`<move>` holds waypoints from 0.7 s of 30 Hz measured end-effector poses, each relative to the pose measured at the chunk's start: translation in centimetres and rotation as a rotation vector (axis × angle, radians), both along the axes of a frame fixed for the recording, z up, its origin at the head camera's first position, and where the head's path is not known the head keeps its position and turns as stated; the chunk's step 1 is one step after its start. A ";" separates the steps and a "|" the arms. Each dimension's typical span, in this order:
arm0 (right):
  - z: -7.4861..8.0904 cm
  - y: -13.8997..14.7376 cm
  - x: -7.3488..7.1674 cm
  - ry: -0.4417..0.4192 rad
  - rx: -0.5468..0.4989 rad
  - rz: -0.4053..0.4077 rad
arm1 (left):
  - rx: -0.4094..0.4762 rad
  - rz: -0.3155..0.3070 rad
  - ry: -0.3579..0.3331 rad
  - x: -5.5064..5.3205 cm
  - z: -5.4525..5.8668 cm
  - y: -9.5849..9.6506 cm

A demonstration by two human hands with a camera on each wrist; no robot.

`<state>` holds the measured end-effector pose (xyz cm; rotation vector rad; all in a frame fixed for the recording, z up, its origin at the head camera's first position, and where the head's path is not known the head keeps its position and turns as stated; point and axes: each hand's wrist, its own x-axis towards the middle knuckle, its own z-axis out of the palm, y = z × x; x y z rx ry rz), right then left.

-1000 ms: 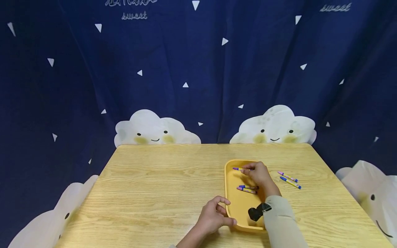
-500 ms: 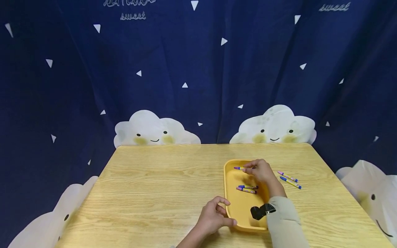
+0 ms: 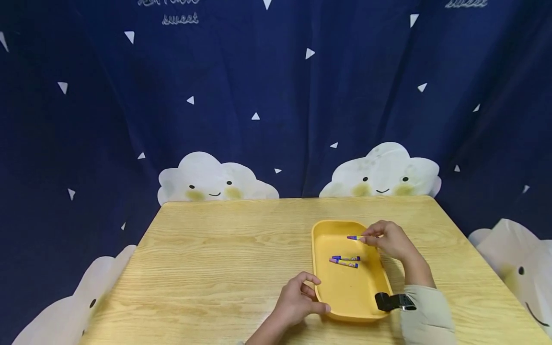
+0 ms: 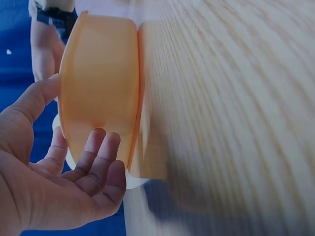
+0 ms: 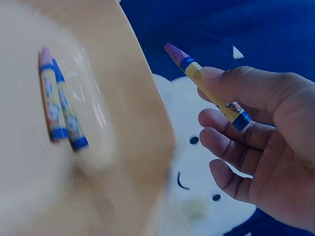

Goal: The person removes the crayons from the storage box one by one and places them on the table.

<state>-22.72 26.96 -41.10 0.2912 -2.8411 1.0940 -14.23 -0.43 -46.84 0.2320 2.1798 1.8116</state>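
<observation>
My right hand (image 3: 391, 242) pinches a purple crayon (image 3: 354, 237) between thumb and fingers, near the far right corner of a yellow tray (image 3: 345, 294). In the right wrist view that crayon (image 5: 186, 61) points its purple tip up and left, beside the tray's rim. Two crayons lie side by side on the tray floor: a pink crayon (image 5: 51, 105) and a blue crayon (image 5: 72, 118). At the near left corner my left hand (image 3: 297, 299) holds the tray, thumb and index finger at the rim. Its other fingers curl by the outer wall (image 4: 103, 73) in the left wrist view.
The tray stands on a light wooden table (image 3: 215, 258), right of the middle. Behind the table hangs a dark blue curtain (image 3: 241, 72) with white triangles and clouds. A black strap device (image 3: 390, 302) on the right wrist overlaps the tray's near right rim.
My right hand has moved right with the purple crayon, from over the tray to its right rim. It now covers the two crayons on the table. The left hand stays in place.
</observation>
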 end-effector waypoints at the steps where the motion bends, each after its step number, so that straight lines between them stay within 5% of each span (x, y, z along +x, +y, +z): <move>1: 0.1 0.3 0.2 0.004 0.001 -0.012 | 0.000 -0.001 0.001 0.0 0.0 0.0; 11: 0.0 3.8 2.0 0.006 -0.031 -0.123 | 0.025 -0.010 0.004 0.0 0.0 0.0; 21: -2.5 6.6 3.1 -0.019 -0.063 -0.196 | 0.024 -0.008 -0.006 0.1 0.1 -0.1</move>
